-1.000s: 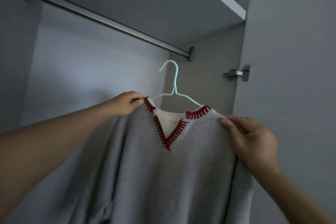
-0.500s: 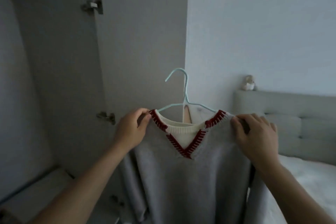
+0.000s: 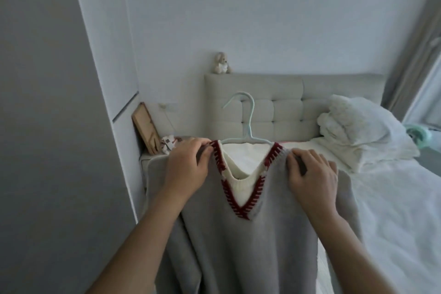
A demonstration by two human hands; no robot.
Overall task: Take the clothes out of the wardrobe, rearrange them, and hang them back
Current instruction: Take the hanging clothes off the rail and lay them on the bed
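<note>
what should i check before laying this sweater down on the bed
1. Left hand grips its shoulder of the sweater: ok.
2. Right hand grips the other shoulder: ok.
3. Hanger inside the neckline, hook upright: ok.
4. Bare sheet on the bed to lay it on: ok.
5. Folded bedding lies apart from that spot: ok.
6. Sweater's hem clear of the floor: cannot tell, out of frame.

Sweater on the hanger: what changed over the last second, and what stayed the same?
The person turned away from the wardrobe, carrying the sweater on its hanger off to the right until it is held over the bed; rail and shelf are out of view. Nothing was taken hold of or let go. The left hand and right hand keep their grip on the shoulders, hanger inside.
</note>
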